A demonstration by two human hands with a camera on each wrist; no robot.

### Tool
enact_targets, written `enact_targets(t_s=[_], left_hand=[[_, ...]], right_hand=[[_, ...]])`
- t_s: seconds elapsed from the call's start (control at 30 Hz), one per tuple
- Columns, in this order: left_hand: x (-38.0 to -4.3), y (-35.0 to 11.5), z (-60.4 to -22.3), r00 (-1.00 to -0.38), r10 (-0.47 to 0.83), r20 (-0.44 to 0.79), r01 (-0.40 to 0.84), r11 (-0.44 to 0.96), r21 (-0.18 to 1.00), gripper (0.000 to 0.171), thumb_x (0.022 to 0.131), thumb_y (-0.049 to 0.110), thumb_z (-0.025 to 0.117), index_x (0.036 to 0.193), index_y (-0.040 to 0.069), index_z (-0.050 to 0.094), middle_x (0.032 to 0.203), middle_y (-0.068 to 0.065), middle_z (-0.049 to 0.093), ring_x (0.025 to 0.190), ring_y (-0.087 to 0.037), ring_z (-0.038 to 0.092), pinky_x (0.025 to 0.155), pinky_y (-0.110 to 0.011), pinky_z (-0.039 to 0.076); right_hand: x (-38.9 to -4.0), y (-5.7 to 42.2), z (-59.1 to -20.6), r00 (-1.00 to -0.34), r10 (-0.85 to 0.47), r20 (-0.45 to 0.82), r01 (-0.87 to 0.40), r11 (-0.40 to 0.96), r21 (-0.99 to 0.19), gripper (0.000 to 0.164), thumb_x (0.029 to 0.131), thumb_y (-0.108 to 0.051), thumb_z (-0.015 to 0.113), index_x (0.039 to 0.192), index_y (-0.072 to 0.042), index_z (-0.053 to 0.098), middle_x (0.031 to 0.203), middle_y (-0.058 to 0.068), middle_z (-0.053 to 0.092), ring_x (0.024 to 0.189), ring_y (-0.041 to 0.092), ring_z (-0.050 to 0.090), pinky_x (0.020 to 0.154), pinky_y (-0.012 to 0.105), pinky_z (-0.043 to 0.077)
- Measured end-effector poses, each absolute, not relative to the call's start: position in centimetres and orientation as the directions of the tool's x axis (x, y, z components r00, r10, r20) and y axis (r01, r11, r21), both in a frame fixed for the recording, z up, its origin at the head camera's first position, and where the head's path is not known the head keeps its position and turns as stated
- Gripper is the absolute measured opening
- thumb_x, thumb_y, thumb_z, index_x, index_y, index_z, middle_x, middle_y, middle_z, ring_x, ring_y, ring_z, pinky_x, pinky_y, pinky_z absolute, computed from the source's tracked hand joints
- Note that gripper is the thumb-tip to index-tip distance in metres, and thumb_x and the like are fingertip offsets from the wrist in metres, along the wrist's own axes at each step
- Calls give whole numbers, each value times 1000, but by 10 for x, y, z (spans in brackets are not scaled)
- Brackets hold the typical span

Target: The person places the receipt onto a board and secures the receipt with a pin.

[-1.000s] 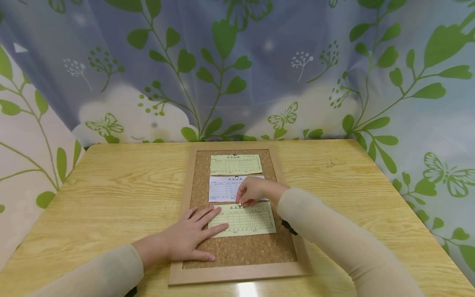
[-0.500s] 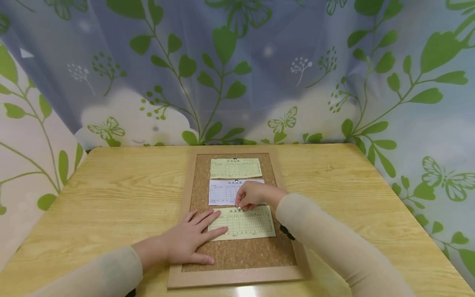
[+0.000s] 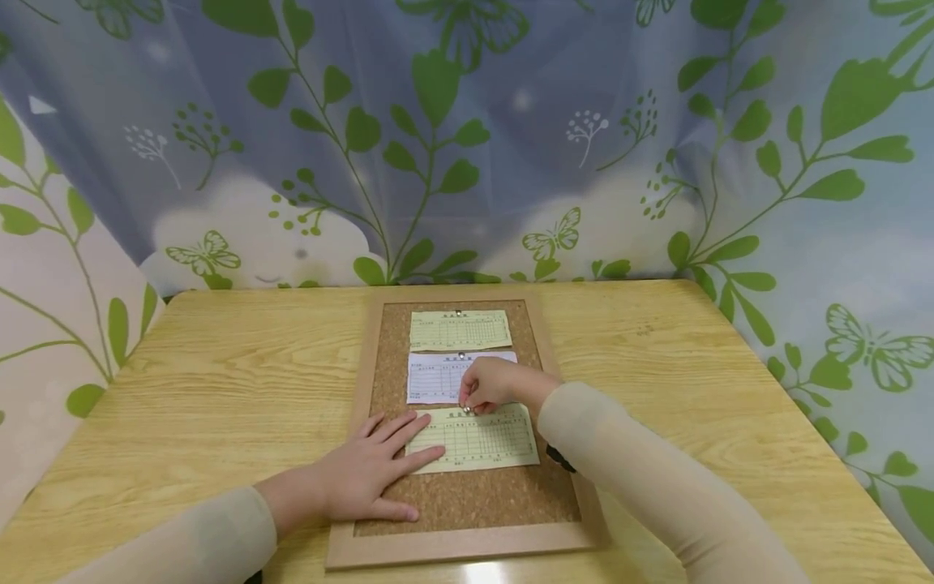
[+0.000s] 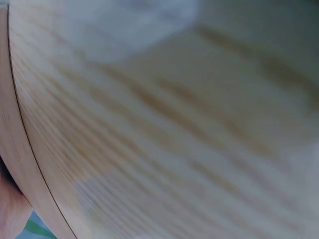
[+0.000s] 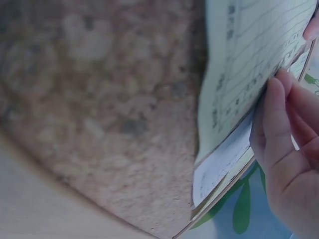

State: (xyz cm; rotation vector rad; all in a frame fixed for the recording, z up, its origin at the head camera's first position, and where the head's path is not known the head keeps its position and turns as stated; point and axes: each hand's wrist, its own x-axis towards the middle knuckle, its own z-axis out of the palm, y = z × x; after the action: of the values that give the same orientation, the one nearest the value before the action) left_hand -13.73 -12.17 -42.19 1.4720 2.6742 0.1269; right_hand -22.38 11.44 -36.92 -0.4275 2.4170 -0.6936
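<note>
A framed cork board (image 3: 503,499) lies on the table with three printed slips in a column. The lowest, a pale yellow slip (image 3: 485,446), has a small silver push pin (image 3: 467,410) at its top edge. My right hand (image 3: 490,383) pinches that pin between thumb and fingertips, overlapping the white slip (image 3: 429,380) above. In the right wrist view, the fingertips (image 5: 273,88) meet at the slip's edge. My left hand (image 3: 365,477) lies with fingers spread across the board's left side, fingertips over the lowest slip's left end. Only part of that hand (image 4: 11,209) shows in the left wrist view.
At the board's far end another yellow slip (image 3: 460,331) is fixed by a silver pin (image 3: 458,312). A second pin (image 3: 461,355) sits at the top of the white slip. The wooden table (image 3: 241,357) reaches back to a leaf-patterned curtain (image 3: 511,162).
The head view shifts slightly. Both hands keep their places on the board, the right one still at the pin on the lowest slip.
</note>
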Motion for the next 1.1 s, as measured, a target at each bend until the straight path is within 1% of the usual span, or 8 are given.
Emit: enact_targets(t_s=[0.2, 0.37, 0.6, 0.77, 0.93, 1.1], left_hand=[[-138, -124, -421, -537, 843, -36, 836, 537, 114, 76, 86, 72, 31, 150, 31, 17, 156, -10, 4, 141, -29, 5, 102, -63, 14], [-138, -124, -420, -537, 843, -31, 837, 537, 107, 76, 87, 71, 31, 150, 31, 18, 156, -11, 5, 141, -30, 6, 102, -63, 15], [-139, -122, -420, -523, 852, -8, 848, 522, 87, 76, 87, 71, 32, 150, 30, 20, 155, -12, 8, 140, -31, 9, 101, -62, 16], [-140, -121, -422, -528, 849, -21, 845, 527, 94, 76, 86, 72, 31, 150, 31, 18, 156, -10, 5, 141, -29, 6, 102, -62, 15], [-140, -121, -422, -530, 848, -16, 845, 529, 80, 77, 86, 72, 30, 150, 31, 17, 156, -10, 4, 141, -29, 6, 103, -61, 15], [-138, -122, -421, -539, 842, -31, 837, 539, 95, 76, 86, 72, 29, 150, 32, 16, 156, -10, 3, 141, -29, 5, 103, -62, 14]], right_hand=[[-224, 109, -367, -776, -453, -438, -192, 832, -521, 13, 89, -3, 62, 77, -7, 66, 67, 3, 62, 58, 10, 55, 57, 23, 48], [-224, 108, -367, -780, -448, -437, -200, 840, -504, 13, 89, -4, 62, 77, -7, 66, 67, 2, 63, 59, 10, 56, 58, 22, 48], [-219, 106, -364, -809, -429, -401, -235, 863, -448, 15, 88, -5, 63, 74, -9, 66, 64, 2, 62, 56, 10, 52, 51, 21, 41], [-215, 107, -363, -827, -424, -369, -264, 873, -411, 16, 88, -7, 64, 73, -11, 66, 66, 0, 62, 58, 10, 50, 56, 23, 40], [-215, 108, -363, -831, -431, -351, -277, 869, -411, 16, 87, -6, 65, 72, -12, 67, 66, 0, 62, 59, 10, 53, 59, 24, 41], [-214, 108, -365, -832, -418, -364, -235, 861, -451, 15, 88, -5, 64, 73, -11, 66, 66, 0, 62, 58, 11, 56, 54, 22, 40]])
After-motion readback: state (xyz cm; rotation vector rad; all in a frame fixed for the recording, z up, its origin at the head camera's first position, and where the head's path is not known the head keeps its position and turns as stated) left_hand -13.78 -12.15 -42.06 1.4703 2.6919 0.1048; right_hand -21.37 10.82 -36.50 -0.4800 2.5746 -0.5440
